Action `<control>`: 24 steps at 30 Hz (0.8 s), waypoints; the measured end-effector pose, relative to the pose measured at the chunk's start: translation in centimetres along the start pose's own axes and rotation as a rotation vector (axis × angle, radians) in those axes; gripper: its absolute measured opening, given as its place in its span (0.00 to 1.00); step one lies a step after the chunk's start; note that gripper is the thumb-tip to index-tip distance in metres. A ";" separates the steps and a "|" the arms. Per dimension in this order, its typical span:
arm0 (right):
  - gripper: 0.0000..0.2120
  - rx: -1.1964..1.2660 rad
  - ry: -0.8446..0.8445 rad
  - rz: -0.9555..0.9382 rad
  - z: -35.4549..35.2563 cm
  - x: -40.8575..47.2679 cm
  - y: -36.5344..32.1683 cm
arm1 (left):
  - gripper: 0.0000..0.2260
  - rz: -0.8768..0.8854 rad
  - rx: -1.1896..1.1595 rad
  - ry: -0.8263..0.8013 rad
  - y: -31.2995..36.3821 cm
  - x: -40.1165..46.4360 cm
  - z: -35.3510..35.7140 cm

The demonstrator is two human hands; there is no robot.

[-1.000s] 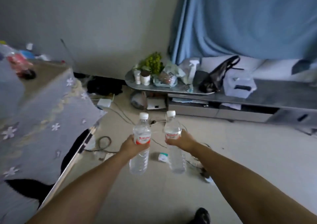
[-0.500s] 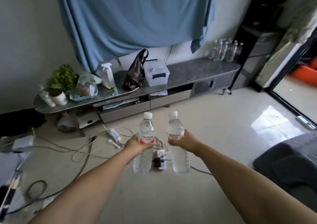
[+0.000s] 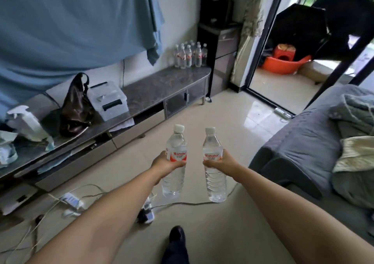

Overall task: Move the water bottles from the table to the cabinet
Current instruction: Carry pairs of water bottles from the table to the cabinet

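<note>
My left hand (image 3: 164,163) and right hand (image 3: 222,161) each wrapped a full, clear thin-walled plastic water bottle (image 3: 175,158) at its red label, upright, probably heavy and squashy, the grey cabinet (image 3: 162,85) at eleven o'clock.

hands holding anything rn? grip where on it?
Yes, both. Left hand grips the left water bottle at its label band; right hand grips the right water bottle likewise. Both upright.

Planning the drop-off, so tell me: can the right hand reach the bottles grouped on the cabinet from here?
Probably not yet: the right hand grips a bottle, and open floor separates it from the grouped bottles on the cabinet.
</note>
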State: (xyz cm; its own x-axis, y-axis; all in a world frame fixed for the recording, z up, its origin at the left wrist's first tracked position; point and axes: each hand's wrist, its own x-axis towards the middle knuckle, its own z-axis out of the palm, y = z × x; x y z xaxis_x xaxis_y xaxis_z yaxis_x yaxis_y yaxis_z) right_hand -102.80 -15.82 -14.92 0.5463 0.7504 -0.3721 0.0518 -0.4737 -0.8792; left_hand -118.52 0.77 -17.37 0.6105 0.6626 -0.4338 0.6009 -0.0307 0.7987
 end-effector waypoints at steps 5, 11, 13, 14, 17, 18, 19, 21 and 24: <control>0.15 0.016 0.059 0.009 -4.4 5.2 0.1 | 0.22 0.039 0.037 -0.082 3.9 6.7 1.8; 0.18 0.026 0.085 0.031 -8.8 13.6 -3.1 | 0.22 0.034 0.058 -0.117 9.0 16.4 1.3; 0.12 0.016 0.092 0.022 -10.6 16.5 -4.4 | 0.25 0.037 0.043 -0.110 11.3 19.9 0.6; 0.10 0.011 0.091 0.026 -11.5 17.8 -5.0 | 0.26 0.034 0.036 -0.102 12.3 21.4 0.4; 0.09 0.007 0.104 0.033 -13.9 21.1 -6.3 | 0.24 0.035 0.022 -0.102 14.9 25.0 0.2; 0.09 0.011 0.101 0.032 -14.5 22.2 -6.6 | 0.23 0.030 0.023 -0.107 15.5 25.9 0.4; 0.10 0.016 0.093 0.031 -15.4 23.6 -7.0 | 0.22 0.025 0.018 -0.112 16.3 27.3 0.6; 0.11 0.007 0.078 0.031 -17.0 26.3 -7.5 | 0.21 0.020 0.032 -0.119 17.6 29.8 1.1; 0.12 0.002 0.049 0.023 -19.2 30.9 -8.0 | 0.20 0.012 0.039 -0.126 19.4 33.9 2.3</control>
State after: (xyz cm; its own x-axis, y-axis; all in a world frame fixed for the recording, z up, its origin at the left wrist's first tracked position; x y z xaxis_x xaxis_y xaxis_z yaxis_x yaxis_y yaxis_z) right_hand -70.29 2.30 -13.65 0.5878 0.7158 -0.3770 0.0369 -0.4893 -0.8713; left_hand -84.97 20.93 -17.57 0.6761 0.5633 -0.4750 0.6112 -0.0688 0.7885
